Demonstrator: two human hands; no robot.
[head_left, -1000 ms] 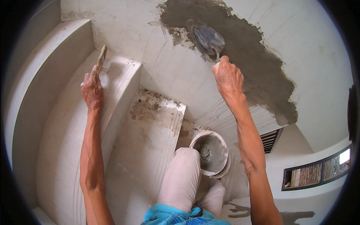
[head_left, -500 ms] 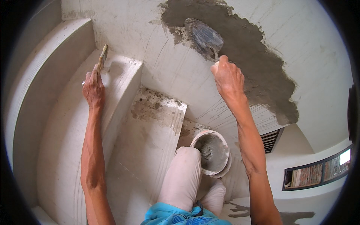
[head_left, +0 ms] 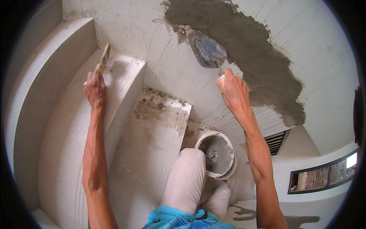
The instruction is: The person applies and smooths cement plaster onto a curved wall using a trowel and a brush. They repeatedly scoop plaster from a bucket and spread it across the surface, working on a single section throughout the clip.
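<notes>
Wet grey plaster point(head_left: 251, 57) coats the wall; right-hand fingers point(head_left: 232, 86) clench the mortar-smeared trowel point(head_left: 207, 49).

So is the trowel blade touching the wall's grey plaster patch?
Touching. In the head view the trowel blade, held by the right hand, lies flat against the edge of the grey plaster patch, no gap visible.

Rough wet mortar point(head_left: 251, 57) – metal trowel point(head_left: 207, 50)
</notes>
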